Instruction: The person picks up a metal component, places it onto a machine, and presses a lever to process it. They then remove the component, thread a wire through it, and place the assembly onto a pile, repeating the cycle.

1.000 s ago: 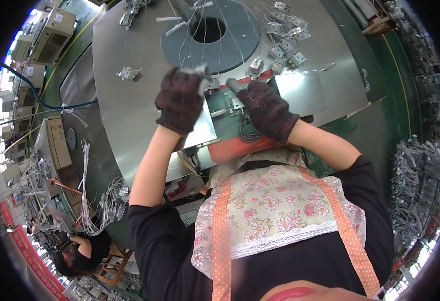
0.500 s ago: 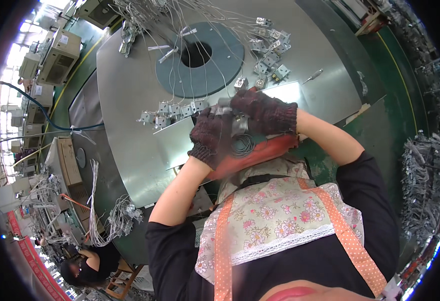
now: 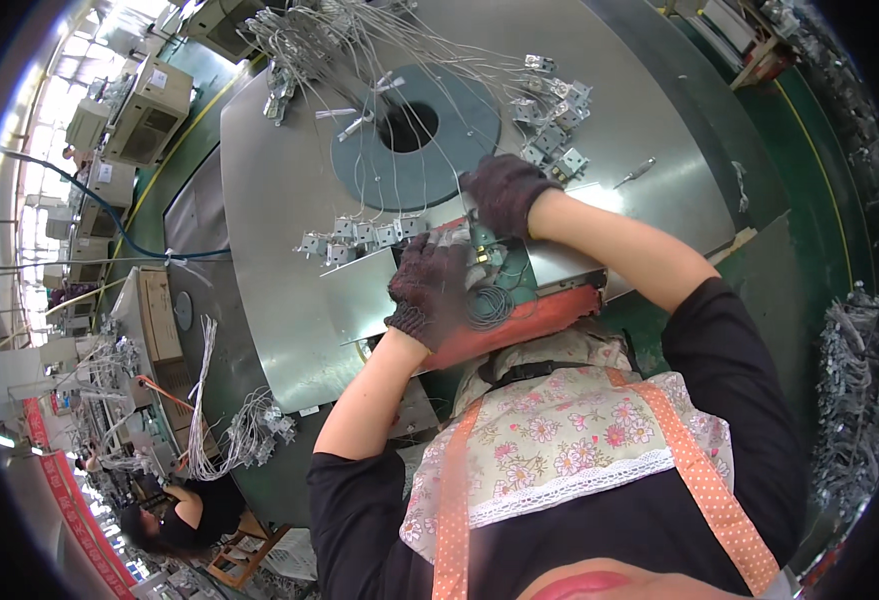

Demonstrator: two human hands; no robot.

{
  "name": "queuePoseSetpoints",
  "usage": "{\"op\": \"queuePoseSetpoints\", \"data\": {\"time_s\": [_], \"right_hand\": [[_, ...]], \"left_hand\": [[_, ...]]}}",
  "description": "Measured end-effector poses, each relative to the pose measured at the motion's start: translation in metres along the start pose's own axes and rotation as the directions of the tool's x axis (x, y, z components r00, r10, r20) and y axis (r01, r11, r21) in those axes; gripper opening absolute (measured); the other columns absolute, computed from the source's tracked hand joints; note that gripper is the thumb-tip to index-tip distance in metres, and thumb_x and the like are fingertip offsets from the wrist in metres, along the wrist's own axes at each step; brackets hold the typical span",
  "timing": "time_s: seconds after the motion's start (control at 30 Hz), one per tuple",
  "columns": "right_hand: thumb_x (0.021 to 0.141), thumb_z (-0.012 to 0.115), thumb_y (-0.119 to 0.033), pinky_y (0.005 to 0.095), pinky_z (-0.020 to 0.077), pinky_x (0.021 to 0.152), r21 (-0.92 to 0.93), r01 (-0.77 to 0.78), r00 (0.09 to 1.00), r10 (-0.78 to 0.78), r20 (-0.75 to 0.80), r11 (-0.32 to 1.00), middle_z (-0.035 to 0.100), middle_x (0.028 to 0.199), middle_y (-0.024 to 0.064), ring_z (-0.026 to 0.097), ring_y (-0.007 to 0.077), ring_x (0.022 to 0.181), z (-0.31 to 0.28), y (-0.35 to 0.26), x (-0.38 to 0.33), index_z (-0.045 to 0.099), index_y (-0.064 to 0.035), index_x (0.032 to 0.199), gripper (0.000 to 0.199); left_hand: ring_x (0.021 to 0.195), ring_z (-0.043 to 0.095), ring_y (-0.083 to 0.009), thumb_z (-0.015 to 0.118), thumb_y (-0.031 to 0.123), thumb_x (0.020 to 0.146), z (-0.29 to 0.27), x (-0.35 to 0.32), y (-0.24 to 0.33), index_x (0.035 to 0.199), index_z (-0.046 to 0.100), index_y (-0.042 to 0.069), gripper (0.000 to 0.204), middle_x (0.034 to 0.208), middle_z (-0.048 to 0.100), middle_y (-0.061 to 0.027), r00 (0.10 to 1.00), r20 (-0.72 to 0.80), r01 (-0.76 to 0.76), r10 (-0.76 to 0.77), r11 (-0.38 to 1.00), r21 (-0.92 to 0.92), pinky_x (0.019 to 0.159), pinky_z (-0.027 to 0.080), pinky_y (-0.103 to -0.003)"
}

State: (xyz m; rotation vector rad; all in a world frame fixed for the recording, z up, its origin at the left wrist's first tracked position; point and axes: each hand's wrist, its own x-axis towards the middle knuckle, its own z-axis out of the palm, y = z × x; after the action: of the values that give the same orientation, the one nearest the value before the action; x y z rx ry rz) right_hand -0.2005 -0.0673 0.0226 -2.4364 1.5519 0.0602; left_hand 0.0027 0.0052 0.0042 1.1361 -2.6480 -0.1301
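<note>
Maroon gloved fingers [image 3: 417, 252] beside metal boxes [image 3: 387, 235], red lettered banner [image 3: 63, 490], white label [image 3: 157, 79]

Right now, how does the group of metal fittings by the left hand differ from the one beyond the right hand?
The left group forms a rough row; the right group is a looser cluster. The left group lies nearer the person; the right group reaches farther out. Both are silver, boxy pieces with thin wires.

red banner [image 3: 69, 505], blue hose [image 3: 199, 253], seated co-worker [image 3: 184, 515]
</note>
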Motion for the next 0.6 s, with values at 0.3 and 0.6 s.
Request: {"op": "queuePoseSetpoints", "data": {"time_s": [0.3, 0.6], "right_hand": [[0.081, 0.069, -0.039, 0.0493, 0.0528, 0.096, 0.147, -0.139, 0.977, 0.112, 0.180, 0.979, 0.070, 0.115, 0.0269, 0.068, 0.0418, 0.110, -0.001, 0.015, -0.005, 0.068, -0.0014, 0.112, 0.049], [0.086, 0.066, -0.030, 0.0512, 0.0534, 0.086, 0.169, -0.119, 0.991, 0.128, -0.043, 0.978, 0.072, 0.104, 0.0187, 0.068, 0.0407, 0.100, -0.011, 0.077, -0.056, 0.069, -0.0116, 0.105, 0.027]], "left_hand": [[0.096, 0.067, -0.0384, 0.059, 0.019, 0.088, 0.014, -0.007, 0.011, 0.112, 0.069, 0.006, 0.029, 0.102, 0.072, -0.0194, 0.985, -0.173, -0.035, 0.027, 0.998, -0.043, 0.103, 0.048, -0.050], [0.089, 0.066, -0.0382, 0.059, 0.012, 0.088, 0.022, -0.007, 0.005, 0.114, 0.066, 0.007, 0.028, 0.088, 0.066, -0.0166, 0.954, -0.289, -0.108, 0.079, 0.990, -0.086, 0.102, 0.049, -0.056]]}}
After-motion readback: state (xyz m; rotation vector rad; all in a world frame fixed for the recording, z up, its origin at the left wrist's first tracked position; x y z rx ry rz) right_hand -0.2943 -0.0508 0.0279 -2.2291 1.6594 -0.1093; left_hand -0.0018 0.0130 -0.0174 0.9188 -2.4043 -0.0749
